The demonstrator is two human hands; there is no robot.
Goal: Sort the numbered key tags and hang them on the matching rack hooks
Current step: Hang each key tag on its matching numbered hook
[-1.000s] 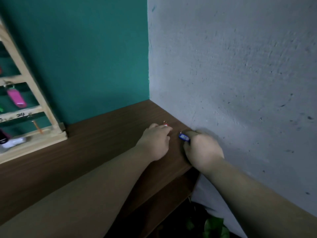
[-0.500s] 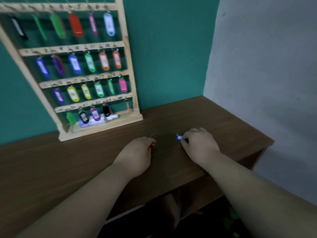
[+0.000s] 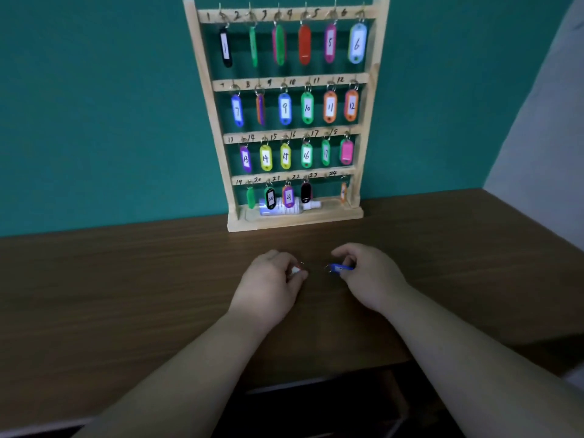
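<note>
Over the brown table (image 3: 126, 279), just in front of the wooden rack (image 3: 377, 90), both hands were held side by side, near each other but apart. The left hand (image 3: 268, 282) had its fingers curled round a red tag (image 3: 295, 270) with a white label, mostly hidden in the fist, so its number could not be read. The right hand (image 3: 373, 276) pinched a blue tag (image 3: 343, 267) between thumb and fingers, the tag lying roughly level with its ring end toward the left hand. The rack stood upright against the teal wall (image 3: 94, 105), its four numbered rows of hooks carrying coloured tags (image 3: 307, 108). A small clear bottle (image 3: 284, 208) lay on its side in the rack's base tray, behind the lowest tags
</note>
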